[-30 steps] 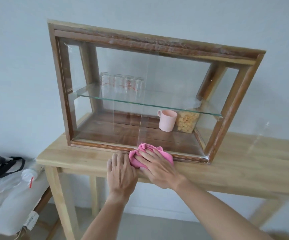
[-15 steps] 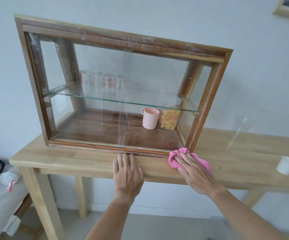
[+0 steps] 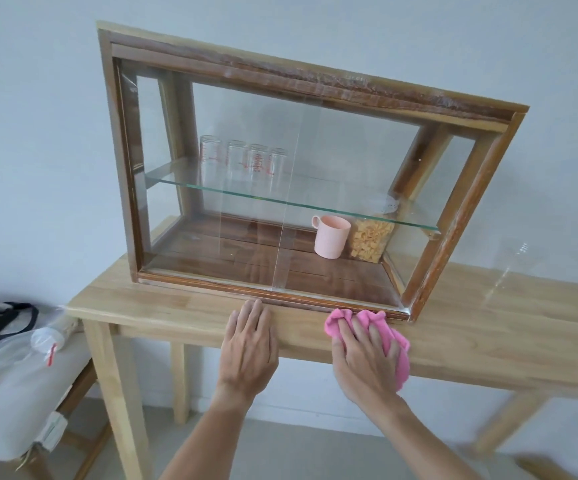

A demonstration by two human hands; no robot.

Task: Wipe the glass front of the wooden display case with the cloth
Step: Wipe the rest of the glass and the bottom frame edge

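Note:
The wooden display case [image 3: 460, 206] stands on a light wooden table [image 3: 488, 327], its glass front [image 3: 246, 202] facing me. My right hand [image 3: 363, 355] presses a pink cloth [image 3: 398, 344] flat on the table, just below the case's bottom right corner, the cloth's top edge touching the lower frame. Flat on the table's front edge lies my left hand [image 3: 249, 344], fingers together, fingertips against the case's lower rail, holding nothing.
Inside the case a glass shelf [image 3: 280, 199] carries several clear glasses [image 3: 242, 161]; a pink mug [image 3: 330, 240] and a jar of snacks [image 3: 372, 240] stand below. A clear cup [image 3: 512, 268] is on the table's right. A cushioned stool [image 3: 10, 393] with a bottle [image 3: 50, 336] stands left.
My right hand slid the pink cloth rightward along the case's bottom edge, from near the middle to the bottom right corner. The left hand stayed on the table edge.

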